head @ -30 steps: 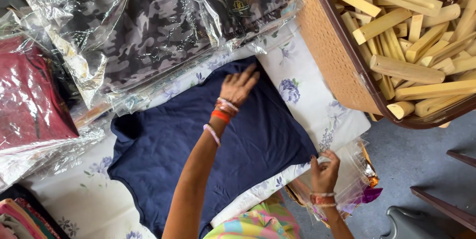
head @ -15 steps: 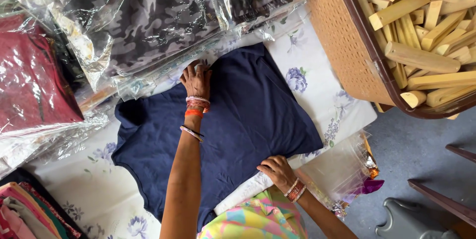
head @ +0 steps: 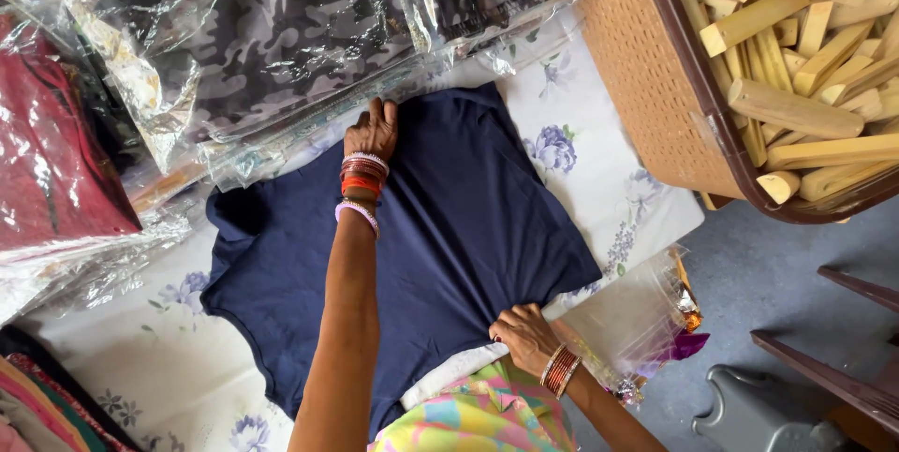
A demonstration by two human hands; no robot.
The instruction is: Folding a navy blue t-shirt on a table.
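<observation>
Left arm: bare, stretched straight out away from the body across the middle of the navy shirt (head: 468, 227), elbow nearly locked. Wrist carries a stack of red, orange and white bangles, with one pale pink bangle just behind them.

Left hand (head: 372, 129): palm down, fingers together and extended, lying flat on the far edge of the shirt.

Right arm: bent, drawn close to the torso at the shirt's near right corner, forearm angled inward. Wrist wears copper-coloured bangles.

Right hand (head: 523, 338): knuckles up, fingers curled, pinching the near hem of the shirt.
</observation>
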